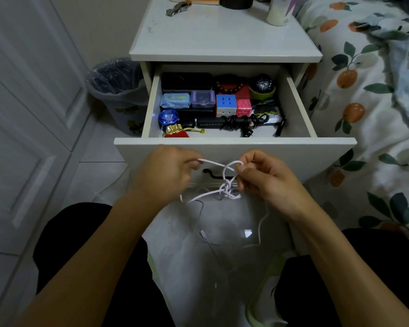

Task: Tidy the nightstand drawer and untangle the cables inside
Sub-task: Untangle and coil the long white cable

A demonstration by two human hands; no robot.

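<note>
Working: a white cable (213, 193) is being picked apart in front of the open drawer (234, 143), at about 6 o'clock from it, above the floor.
Knot: the tangle (228, 188) hangs between the two hands, just below them; loose ends trail down to the floor, a plug (202, 233) lying there.
Risk, tightening: pulling both strands apart would likely cinch the knot harder instead of freeing it.
Risk, strain: a sharp tug could kink the thin cable or stress the plug dragging on the floor.
Risk, slip: the pinched loop may slide out, letting the tangle fall.
Left hand (165, 171): at 9 o'clock of the knot, back of hand up, fingers (194, 164) curled and pinching one strand's end.
Right hand (265, 175): at 3 o'clock, thumb and forefinger closed on a loop above the knot, other fingers curled.
Drawer contents: a black cable (243, 120) wound around a bar sits inside near the front, not yet handled.
</note>
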